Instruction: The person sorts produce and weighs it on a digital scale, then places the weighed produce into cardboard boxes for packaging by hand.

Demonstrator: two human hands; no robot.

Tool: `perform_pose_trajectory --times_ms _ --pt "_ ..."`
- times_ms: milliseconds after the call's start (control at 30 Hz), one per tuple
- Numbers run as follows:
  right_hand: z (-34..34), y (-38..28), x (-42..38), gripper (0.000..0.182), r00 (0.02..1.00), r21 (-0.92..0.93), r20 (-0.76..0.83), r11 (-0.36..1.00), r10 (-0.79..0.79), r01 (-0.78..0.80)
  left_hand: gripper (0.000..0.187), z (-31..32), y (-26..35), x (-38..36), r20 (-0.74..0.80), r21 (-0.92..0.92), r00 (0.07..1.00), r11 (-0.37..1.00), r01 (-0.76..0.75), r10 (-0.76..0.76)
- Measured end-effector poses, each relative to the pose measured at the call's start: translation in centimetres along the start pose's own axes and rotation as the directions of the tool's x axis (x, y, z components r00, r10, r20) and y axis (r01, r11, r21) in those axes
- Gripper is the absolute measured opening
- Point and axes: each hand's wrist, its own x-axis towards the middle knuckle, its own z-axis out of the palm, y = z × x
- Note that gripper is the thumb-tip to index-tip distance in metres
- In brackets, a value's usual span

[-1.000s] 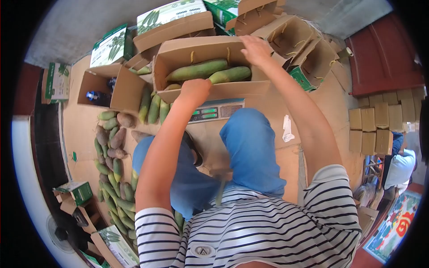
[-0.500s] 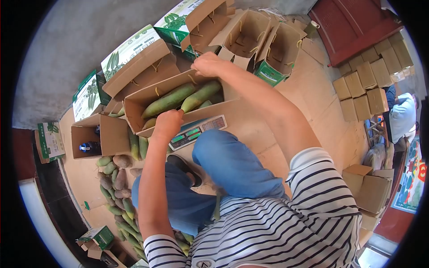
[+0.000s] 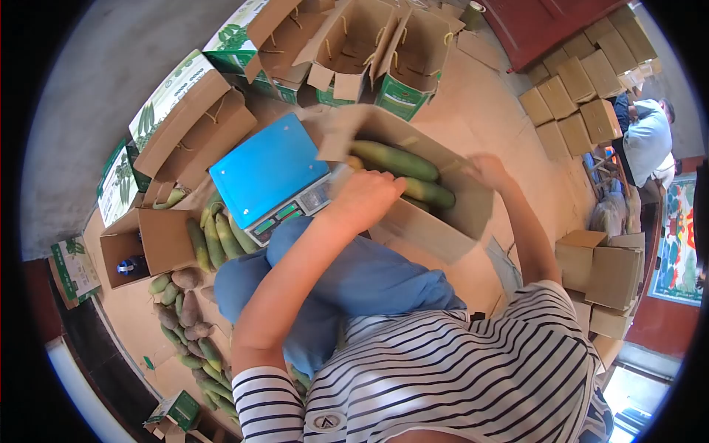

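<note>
Carton (image 3: 430, 227) blurred; vegetables (image 3: 399, 159) partly hidden

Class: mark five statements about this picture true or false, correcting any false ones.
1. The carton at the right hand holds long green vegetables. True.
2. That carton is taped shut. False: its top is open.
3. The left hand is nearer the weighing scale than the right hand is. True.
4. The scale's top is red. False: its top is blue.
5. That carton sits on the scale. False: it is beside the scale.
</note>
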Motion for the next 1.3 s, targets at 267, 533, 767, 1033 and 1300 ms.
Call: perform_pose_trajectory --times_ms 267,533,767,1033,1300 --pt "10.8 10.8 -20.8 0.03 0.782 0.268 -0.029 0.759 0.623 -0.594 0.011 -4.1 -2.9 -3.5 -0.054 -0.107 0.963 0.96 0.259 -0.266" --pt "16.0 11.3 -28.1 0.035 0.428 0.463 -0.001 0.379 0.904 -0.801 0.015 -6.3 -4.0 -5.7 -0.147 -0.152 0.873 0.883 0.445 -0.465" --pt "3.3 10.7 -18.5 0.027 0.655 0.054 -0.391 0.726 0.647 -0.685 0.018 -4.8 -5.9 -7.3 -0.079 0.146 0.852 0.839 0.524 -0.518" --pt "-0.4 -1.0 9.5 0.029 0.918 -0.127 -0.397 0.991 -0.018 -0.036 0.022 -4.2 -5.8 -8.7 -0.031 0.185 0.835 0.818 0.545 -0.549" --pt "1.1 -4.8 20.1 0.031 0.981 -0.215 -0.171 0.968 0.092 -0.128 0.02 -3.7 -6.2 -10.6 -0.087 0.249 0.831 0.795 0.553 -0.55"
